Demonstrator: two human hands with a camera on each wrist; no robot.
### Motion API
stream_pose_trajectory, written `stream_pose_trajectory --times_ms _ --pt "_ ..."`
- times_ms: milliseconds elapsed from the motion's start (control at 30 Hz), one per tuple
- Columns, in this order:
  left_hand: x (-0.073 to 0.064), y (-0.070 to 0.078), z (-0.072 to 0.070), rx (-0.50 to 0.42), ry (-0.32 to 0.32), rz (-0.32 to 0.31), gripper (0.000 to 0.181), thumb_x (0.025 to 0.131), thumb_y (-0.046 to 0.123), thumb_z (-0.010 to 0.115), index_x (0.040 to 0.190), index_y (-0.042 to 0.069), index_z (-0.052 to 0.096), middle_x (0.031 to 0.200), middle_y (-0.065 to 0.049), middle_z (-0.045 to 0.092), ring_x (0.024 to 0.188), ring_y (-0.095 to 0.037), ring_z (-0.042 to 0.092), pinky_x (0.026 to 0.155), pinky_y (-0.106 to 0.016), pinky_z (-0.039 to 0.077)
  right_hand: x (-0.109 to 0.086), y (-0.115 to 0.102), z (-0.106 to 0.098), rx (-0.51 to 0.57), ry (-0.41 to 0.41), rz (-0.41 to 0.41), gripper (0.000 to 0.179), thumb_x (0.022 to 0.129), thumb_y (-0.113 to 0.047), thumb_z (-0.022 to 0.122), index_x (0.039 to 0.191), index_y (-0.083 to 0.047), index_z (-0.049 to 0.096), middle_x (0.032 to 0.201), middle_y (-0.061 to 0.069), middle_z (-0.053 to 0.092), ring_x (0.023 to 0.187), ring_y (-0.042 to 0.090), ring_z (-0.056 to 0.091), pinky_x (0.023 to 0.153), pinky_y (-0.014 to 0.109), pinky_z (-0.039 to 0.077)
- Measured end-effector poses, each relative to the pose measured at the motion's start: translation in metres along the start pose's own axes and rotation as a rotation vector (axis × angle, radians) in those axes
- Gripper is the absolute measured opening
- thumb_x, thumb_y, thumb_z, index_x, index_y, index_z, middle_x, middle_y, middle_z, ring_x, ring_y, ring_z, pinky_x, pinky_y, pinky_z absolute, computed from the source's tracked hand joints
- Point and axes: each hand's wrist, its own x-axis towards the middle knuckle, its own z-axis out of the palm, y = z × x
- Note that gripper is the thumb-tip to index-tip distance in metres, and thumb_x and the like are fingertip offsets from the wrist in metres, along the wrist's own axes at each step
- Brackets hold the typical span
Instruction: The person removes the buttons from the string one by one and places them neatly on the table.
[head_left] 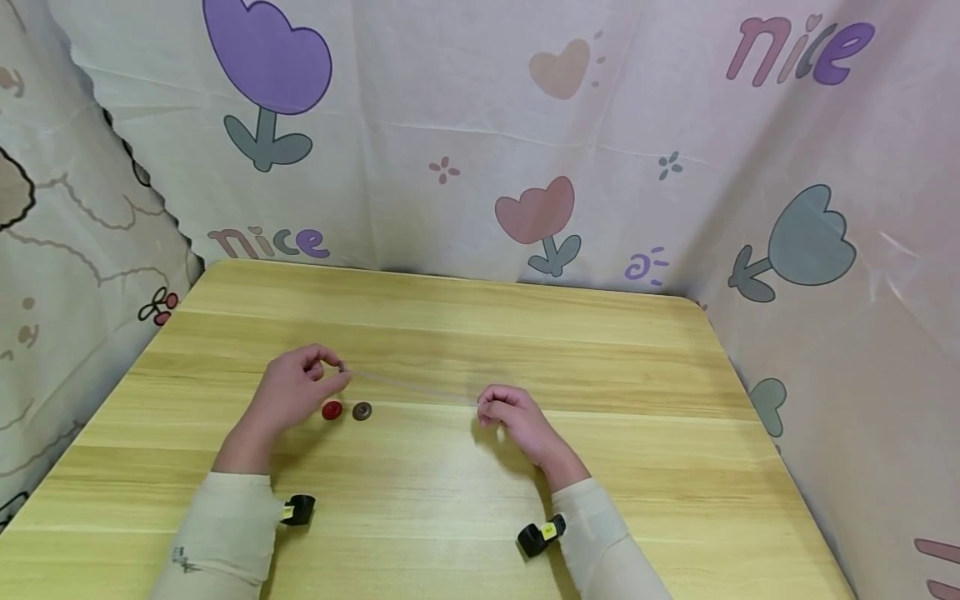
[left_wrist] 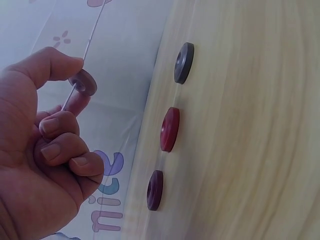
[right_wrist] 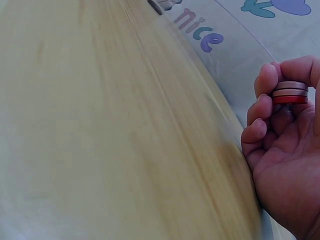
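Note:
My left hand (head_left: 296,387) pinches a brown button (left_wrist: 86,83) between thumb and forefinger, above the table. A thin pale string (head_left: 412,387) passes through that button and stretches across to my right hand (head_left: 519,423). There my curled fingers hold a small stack of buttons (right_wrist: 290,92), two pinkish and one red at the bottom. Below my left hand lie a dark grey button (left_wrist: 184,63), a red button (left_wrist: 170,129) and a dark maroon button (left_wrist: 155,190), in a row. In the head view the left hand hides the maroon one.
The wood-grain table (head_left: 420,517) spreads under both hands. A printed cloth (head_left: 420,208) hangs behind it and along both sides. Each sleeved forearm carries a small black wrist camera (head_left: 300,510).

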Motion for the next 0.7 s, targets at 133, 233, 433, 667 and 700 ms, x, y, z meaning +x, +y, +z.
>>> stream_pose_trajectory --times_ms 133,233,433,667,700 --pt "-0.002 -0.002 -0.004 -0.009 0.004 -0.026 0.033 0.093 0.037 0.071 0.107 0.008 0.063 0.067 0.000 0.031 0.054 -0.018 0.039 0.050 -0.031 0.036 0.001 0.000 0.000 0.005 0.002 0.008 0.017 0.095 -0.006 0.053 0.089 0.010 0.058 0.080 0.007 0.058 0.079 0.023 0.057 0.082 0.035 0.050" --pt "-0.004 -0.003 -0.007 -0.031 0.012 -0.051 0.035 0.094 0.037 0.070 0.109 0.007 0.062 0.067 0.000 0.031 0.052 -0.018 0.043 0.049 -0.031 0.038 0.000 -0.001 0.001 0.010 0.010 0.013 0.017 0.095 -0.005 0.053 0.090 0.010 0.059 0.080 0.007 0.058 0.079 0.023 0.057 0.081 0.035 0.049" --pt "-0.006 -0.008 -0.012 -0.007 0.053 -0.048 0.033 0.094 0.036 0.070 0.109 0.007 0.063 0.066 -0.001 0.032 0.051 -0.019 0.042 0.053 -0.033 0.037 0.000 -0.003 0.001 0.008 0.023 0.021 0.016 0.095 -0.004 0.054 0.090 0.010 0.059 0.079 0.007 0.058 0.079 0.021 0.057 0.081 0.034 0.049" --pt "-0.010 -0.011 -0.019 0.038 0.090 -0.047 0.025 0.094 0.029 0.070 0.106 0.008 0.064 0.066 -0.002 0.034 0.055 -0.019 0.036 0.050 -0.033 0.033 0.000 -0.002 0.000 0.011 0.026 0.016 0.015 0.095 -0.003 0.054 0.091 0.011 0.059 0.079 0.007 0.059 0.079 0.020 0.057 0.081 0.033 0.049" --pt "-0.011 -0.011 -0.019 0.036 0.091 -0.046 0.026 0.094 0.029 0.070 0.107 0.007 0.064 0.066 -0.002 0.034 0.055 -0.019 0.036 0.050 -0.033 0.033 0.000 -0.001 0.000 0.012 0.028 0.015 0.016 0.095 -0.003 0.054 0.091 0.011 0.059 0.079 0.007 0.058 0.079 0.020 0.057 0.081 0.033 0.049"
